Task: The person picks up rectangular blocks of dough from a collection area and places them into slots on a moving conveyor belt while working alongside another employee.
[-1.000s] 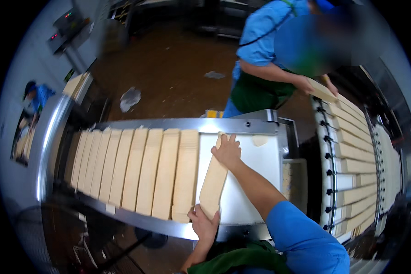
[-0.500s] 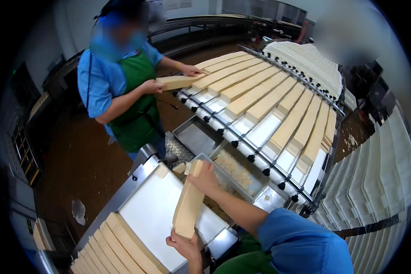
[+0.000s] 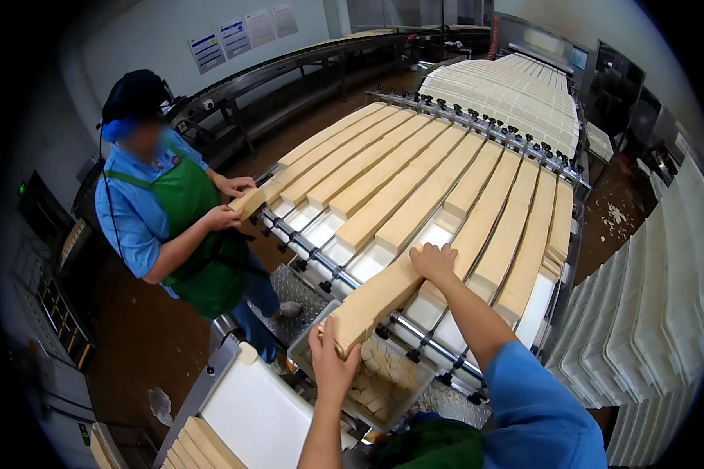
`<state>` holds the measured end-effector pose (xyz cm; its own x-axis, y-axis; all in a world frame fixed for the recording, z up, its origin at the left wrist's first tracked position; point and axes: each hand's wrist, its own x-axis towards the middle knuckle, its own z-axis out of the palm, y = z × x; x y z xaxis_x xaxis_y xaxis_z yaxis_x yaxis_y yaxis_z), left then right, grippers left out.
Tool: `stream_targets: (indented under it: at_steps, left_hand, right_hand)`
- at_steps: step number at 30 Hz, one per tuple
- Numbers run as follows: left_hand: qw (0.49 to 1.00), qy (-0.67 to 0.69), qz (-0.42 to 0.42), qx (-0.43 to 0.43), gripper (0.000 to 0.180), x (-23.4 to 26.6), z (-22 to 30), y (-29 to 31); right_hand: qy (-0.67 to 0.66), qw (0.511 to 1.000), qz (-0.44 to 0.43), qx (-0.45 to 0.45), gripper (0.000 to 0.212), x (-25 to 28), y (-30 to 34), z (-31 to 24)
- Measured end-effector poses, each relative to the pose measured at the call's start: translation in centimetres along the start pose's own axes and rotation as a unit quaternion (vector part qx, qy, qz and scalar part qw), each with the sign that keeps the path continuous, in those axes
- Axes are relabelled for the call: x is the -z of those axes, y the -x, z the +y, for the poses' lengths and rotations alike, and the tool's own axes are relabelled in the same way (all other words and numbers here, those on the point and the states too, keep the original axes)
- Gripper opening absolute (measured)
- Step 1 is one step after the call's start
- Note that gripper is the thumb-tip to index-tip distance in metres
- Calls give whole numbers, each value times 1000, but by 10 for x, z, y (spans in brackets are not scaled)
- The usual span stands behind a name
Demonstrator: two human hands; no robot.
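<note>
Between my hands is a long cream-coloured block, tilted, its far end over the near edge of the slatted conveyor. My left hand grips its near end from below and the side. My right hand is closed over its far end from above. What the block is made of I cannot tell. On the conveyor, several rows of similar cream blocks lie side by side in lanes parted by thin rods. Under my block stands a grey bin with flat cream scraps in it.
A co-worker in a green apron holds another block at the conveyor's left corner. A white belt carrying more blocks runs at lower left. Black knobs line the conveyor's front rail. Stacked white trays stand right.
My hands have carried the block from over the white belt up and right to the conveyor's front edge. The view has shifted, and the co-worker's block now lies more in line with the lanes.
</note>
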<state>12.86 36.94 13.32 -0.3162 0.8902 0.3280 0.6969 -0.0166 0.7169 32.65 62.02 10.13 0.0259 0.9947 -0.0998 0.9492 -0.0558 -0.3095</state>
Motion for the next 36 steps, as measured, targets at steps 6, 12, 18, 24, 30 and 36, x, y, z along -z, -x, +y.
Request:
stream_targets:
  at_steps: [6,12,18,24,30,36]
  left_hand:
    - [989,105,-103,-3,80,-34,-9,-25]
    - [991,77,-114,6,71,-44,-20,-28]
    - [987,92,-130,-12,61,-100,-7,-55]
    - [995,3,-97,-32,52,-137,10,-67]
    - [995,52,15,83,57,-91,21,-22]
    - [974,110,47,191,50,-30,-28,84]
  right_hand:
    - [1,999,-36,10,58,15,-74,36]
    - [-66,993,-103,-6,60,15,-87,30]
    - [-57,995,74,-23,69,-5,-102,52]
    - [-74,977,117,162,74,-25,-20,10]
    - [12,942,-58,332,79,-24,62,-10]
    - [68,946,18,316,74,-36,68,-13]
